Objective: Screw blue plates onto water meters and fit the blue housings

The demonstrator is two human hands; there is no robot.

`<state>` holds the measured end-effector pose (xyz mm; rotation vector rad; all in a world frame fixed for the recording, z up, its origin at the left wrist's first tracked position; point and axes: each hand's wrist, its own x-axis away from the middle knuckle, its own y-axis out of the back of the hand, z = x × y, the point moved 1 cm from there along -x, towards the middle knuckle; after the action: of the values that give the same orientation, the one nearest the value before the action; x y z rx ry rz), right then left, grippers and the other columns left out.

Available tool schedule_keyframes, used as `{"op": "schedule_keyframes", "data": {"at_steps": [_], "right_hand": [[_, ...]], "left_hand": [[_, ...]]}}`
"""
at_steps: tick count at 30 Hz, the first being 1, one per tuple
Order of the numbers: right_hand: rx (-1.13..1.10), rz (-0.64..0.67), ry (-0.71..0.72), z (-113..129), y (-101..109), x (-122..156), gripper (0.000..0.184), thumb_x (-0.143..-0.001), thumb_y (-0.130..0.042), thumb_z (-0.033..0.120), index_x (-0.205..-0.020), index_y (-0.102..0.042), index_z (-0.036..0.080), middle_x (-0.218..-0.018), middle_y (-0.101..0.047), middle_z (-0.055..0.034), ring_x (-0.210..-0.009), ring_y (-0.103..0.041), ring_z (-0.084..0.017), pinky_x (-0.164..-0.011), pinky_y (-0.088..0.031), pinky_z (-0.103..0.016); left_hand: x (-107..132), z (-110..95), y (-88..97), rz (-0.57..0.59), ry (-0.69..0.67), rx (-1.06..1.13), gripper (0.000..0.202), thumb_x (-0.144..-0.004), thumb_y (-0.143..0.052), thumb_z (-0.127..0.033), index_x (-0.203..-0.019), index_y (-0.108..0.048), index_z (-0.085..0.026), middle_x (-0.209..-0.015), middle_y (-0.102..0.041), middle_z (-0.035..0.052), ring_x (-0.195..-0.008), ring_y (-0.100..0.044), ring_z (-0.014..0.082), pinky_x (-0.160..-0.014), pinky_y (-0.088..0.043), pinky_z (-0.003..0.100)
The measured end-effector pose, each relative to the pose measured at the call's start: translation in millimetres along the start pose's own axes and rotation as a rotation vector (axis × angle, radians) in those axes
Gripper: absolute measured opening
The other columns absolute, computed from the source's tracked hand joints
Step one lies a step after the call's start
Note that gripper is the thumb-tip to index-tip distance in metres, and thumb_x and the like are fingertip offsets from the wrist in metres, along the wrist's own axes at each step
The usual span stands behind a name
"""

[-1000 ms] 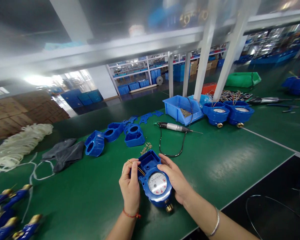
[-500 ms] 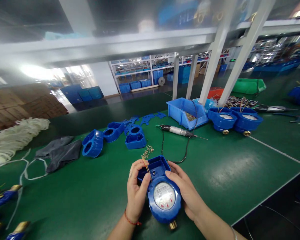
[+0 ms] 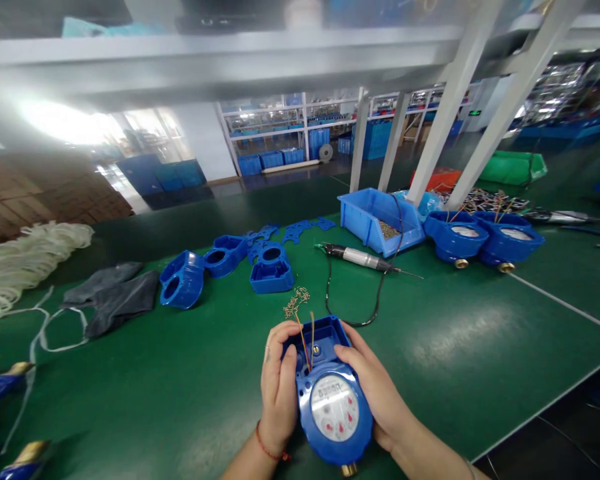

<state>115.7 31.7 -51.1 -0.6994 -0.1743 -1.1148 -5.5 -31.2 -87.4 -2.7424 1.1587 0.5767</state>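
Blue meter (image 3: 335, 408) is clasped between half-curled left hand (image 3: 279, 383) and right hand (image 3: 373, 381).

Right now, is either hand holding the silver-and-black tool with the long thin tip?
No, the silver-and-black tool lies on the green tabletop, while the left hand and right hand hold the blue meter.

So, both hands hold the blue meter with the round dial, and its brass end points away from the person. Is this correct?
Not quite: the brass end points toward the person, not away, as the head view shows. The rest is right: the left hand and the right hand both hold the blue meter with the round dial.
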Motion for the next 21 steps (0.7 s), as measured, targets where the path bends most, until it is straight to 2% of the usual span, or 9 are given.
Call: {"op": "schedule_keyframes", "data": {"at_steps": [3, 8, 10, 13, 15, 17, 19, 21], "right_hand": [[0.003, 0.023, 0.054, -4, 3, -6, 0.065, -0.062, -0.074, 0.044, -0.121, -0.056, 0.023, -0.109, -0.066, -0.0052, -0.097, -0.063, -0.025, -0.083, -0.049, -0.035], [-0.073, -0.033, 0.065, -15, 10, 4, 0.084, -0.059, -0.078, 0.045, -0.131, -0.043, 0.019, -0.11, -0.063, -0.0085, -0.102, -0.061, -0.025, -0.089, -0.048, -0.036], [-0.074, -0.027, 0.106, -24, 15, 14, 0.078, -0.058, -0.079, 0.042, -0.125, -0.047, 0.018, -0.11, -0.064, -0.009, -0.104, -0.061, -0.026, -0.092, -0.046, -0.036], [-0.099, -0.008, 0.183, -39, 26, 28, 0.06, -0.057, -0.077, 0.035, -0.111, -0.057, 0.017, -0.103, -0.068, -0.0089, -0.097, -0.064, -0.027, -0.09, -0.046, -0.039], [-0.138, -0.075, 0.201, -45, 37, 35, 0.055, -0.056, -0.076, 0.03, -0.107, -0.06, 0.016, -0.101, -0.069, -0.0095, -0.095, -0.065, -0.027, -0.089, -0.047, -0.04], [-0.201, -0.175, 0.171, -44, 50, 42, 0.056, -0.054, -0.075, 0.027, -0.107, -0.06, 0.014, -0.099, -0.07, -0.0101, -0.094, -0.065, -0.028, -0.089, -0.047, -0.041], [-0.264, -0.233, 0.139, -37, 65, 49, 0.059, -0.055, -0.075, 0.03, -0.109, -0.06, 0.013, -0.094, -0.071, -0.0098, -0.089, -0.067, -0.028, -0.086, -0.049, -0.041], [-0.27, -0.274, 0.16, -22, 83, 57, 0.058, -0.058, -0.074, 0.033, -0.111, -0.06, 0.013, -0.091, -0.072, -0.0086, -0.085, -0.067, -0.026, -0.081, -0.05, -0.039]], "left_hand": [[1, 3, -1.7, 0.01, -0.091, 0.0, 0.023, -0.094, -0.041, -0.028, -0.103, -0.06, -0.021, -0.109, -0.059, 0.007, -0.109, -0.052, 0.0211, -0.097, -0.04, 0.035], [0, 7, 2.6, -0.013, -0.131, -0.043, 0.02, -0.093, -0.043, -0.03, -0.099, -0.061, -0.021, -0.107, -0.06, 0.0058, -0.106, -0.053, 0.0208, -0.095, -0.041, 0.034], [1, 8, 4.5, -0.036, -0.125, -0.064, 0.021, -0.092, -0.044, -0.033, -0.098, -0.06, -0.021, -0.107, -0.059, 0.0054, -0.106, -0.053, 0.0211, -0.097, -0.039, 0.034], [9, 7, 0.5, -0.038, -0.127, -0.107, 0.024, -0.093, -0.043, -0.038, -0.097, -0.059, -0.022, -0.108, -0.059, 0.0054, -0.107, -0.053, 0.0224, -0.097, -0.038, 0.036], [18, 5, -6.3, -0.031, -0.133, -0.133, 0.029, -0.093, -0.04, -0.042, -0.104, -0.057, -0.022, -0.113, -0.058, 0.0067, -0.11, -0.052, 0.0247, -0.099, -0.037, 0.039], [26, 4, -13.1, -0.022, -0.135, -0.127, 0.036, -0.094, -0.035, -0.044, -0.117, -0.052, -0.022, -0.128, -0.051, 0.0085, -0.121, -0.046, 0.0274, -0.103, -0.033, 0.043], [30, 6, -16.7, -0.007, -0.154, -0.129, 0.042, -0.095, -0.032, -0.044, -0.13, -0.044, -0.024, -0.142, -0.04, 0.0084, -0.131, -0.035, 0.0292, -0.107, -0.028, 0.046], [30, 11, -16.1, 0.013, -0.189, -0.171, 0.046, -0.095, -0.033, -0.042, -0.137, -0.037, -0.025, -0.148, -0.033, 0.0078, -0.135, -0.029, 0.0303, -0.109, -0.025, 0.049]]}}
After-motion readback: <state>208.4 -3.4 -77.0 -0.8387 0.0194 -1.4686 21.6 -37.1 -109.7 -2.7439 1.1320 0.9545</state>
